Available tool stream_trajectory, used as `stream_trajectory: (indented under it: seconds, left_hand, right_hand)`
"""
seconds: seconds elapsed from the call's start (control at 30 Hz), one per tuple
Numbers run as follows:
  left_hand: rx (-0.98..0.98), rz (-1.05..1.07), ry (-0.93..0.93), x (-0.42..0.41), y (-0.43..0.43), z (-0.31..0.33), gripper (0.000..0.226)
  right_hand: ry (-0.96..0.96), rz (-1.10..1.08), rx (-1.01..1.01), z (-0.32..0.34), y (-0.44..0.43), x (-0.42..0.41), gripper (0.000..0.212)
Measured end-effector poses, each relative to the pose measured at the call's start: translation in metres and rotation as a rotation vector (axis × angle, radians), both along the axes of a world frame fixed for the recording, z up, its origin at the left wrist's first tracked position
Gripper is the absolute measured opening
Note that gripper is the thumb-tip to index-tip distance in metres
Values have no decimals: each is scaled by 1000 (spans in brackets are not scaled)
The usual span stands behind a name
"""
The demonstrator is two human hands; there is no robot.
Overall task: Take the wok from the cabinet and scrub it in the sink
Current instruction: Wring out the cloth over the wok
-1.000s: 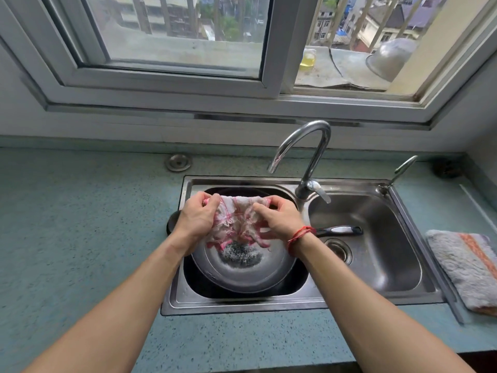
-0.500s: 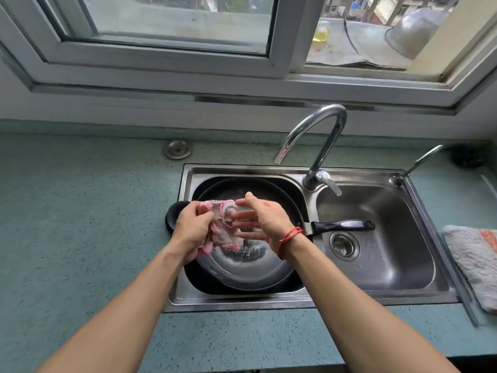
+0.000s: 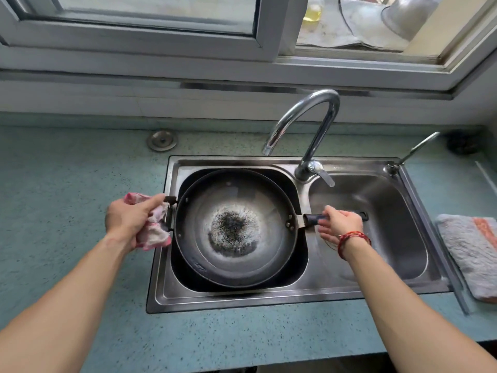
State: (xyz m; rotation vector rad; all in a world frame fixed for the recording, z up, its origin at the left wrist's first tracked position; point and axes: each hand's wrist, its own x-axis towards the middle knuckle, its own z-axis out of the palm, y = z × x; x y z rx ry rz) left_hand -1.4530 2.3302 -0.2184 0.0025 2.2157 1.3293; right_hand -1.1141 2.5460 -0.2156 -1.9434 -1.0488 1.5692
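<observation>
Inside the left basin of a steel double sink [image 3: 242,300] sits a round dark wok [image 3: 236,227], nearly filling the basin. Its inner wall is grey and shiny, and a patch of black specks ringed with pale residue marks the bottom.

The wok's long black handle [image 3: 313,219] reaches right, across the divider and over the right basin. The right hand [image 3: 340,223] is at this handle, thumb above it and fingers stretched out beneath. Whether they clasp it cannot be told. A red thread bracelet [image 3: 352,238] circles that wrist.

At the wok's left rim, the left hand [image 3: 129,219] has its fingers closed around a crumpled pink-and-white cloth [image 3: 154,230], held against the small side handle there.

A curved chrome faucet [image 3: 309,130] rises behind the divider, its spout turned toward the left basin. A thin second tap [image 3: 414,150] stands at the sink's far right corner.

The sink is set into a blue-green speckled table [image 3: 67,184]. A round metal cap [image 3: 162,140] lies on the table behind the sink's left corner. A grey towel [image 3: 468,254] with an orange stripe lies on the right, beside the sink.

Above, a pale-framed window [image 3: 269,36] spans the wall. On the ledge outside rest a metal bowl [image 3: 406,14] and a yellowish bottle [image 3: 313,12].
</observation>
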Motion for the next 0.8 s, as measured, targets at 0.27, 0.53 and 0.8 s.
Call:
stream_trajectory:
  seconds: [0.27,0.53,0.8]
  left_hand:
    - [-327,-53,108,-4,1,-17,7]
    - [-268,-161,-64,-31,-1,-33,16]
    - [-309,-212,-11,-21,8,-33,13]
  right_hand:
    - [-62,-148,-85,-39,9,32,30]
    - [273,-340,-99,-60,18,21,36]
    - [266,-377,-94,-74,29,17,45]
